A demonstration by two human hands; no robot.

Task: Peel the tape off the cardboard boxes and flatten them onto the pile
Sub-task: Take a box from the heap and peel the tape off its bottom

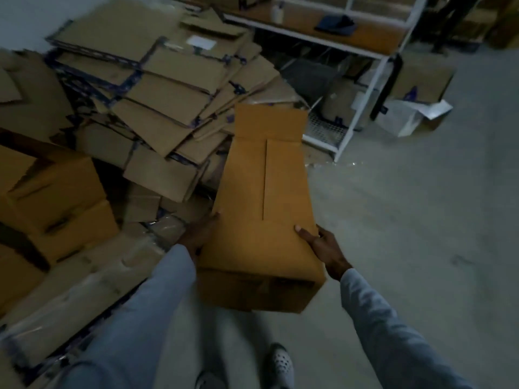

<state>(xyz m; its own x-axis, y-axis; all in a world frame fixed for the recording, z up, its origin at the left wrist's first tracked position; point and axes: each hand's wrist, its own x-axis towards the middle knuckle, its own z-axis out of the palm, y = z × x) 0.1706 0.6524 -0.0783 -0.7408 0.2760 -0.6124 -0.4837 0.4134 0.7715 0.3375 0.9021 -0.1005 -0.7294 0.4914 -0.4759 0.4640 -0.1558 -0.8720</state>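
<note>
I hold a long brown cardboard box (264, 209) out in front of me, above the floor, its far flap standing up. My left hand (200, 234) grips its left side, fingers mostly hidden under the box. On the right edge my right hand (323, 245) holds it with the thumb across the top face. A seam runs down the middle of the top face; I cannot tell whether tape covers it. The pile of flattened boxes (168, 94), edged with dark blue tape, lies beyond and to the left of the held box.
Unflattened brown boxes (56, 197) stand at the left. A white metal shelf rack (362, 88) is behind the pile at the right, with a box (421, 77) and white sheets (415, 116) beside it. Grey concrete floor (421, 220) spreads to the right. My feet (278, 366) show below.
</note>
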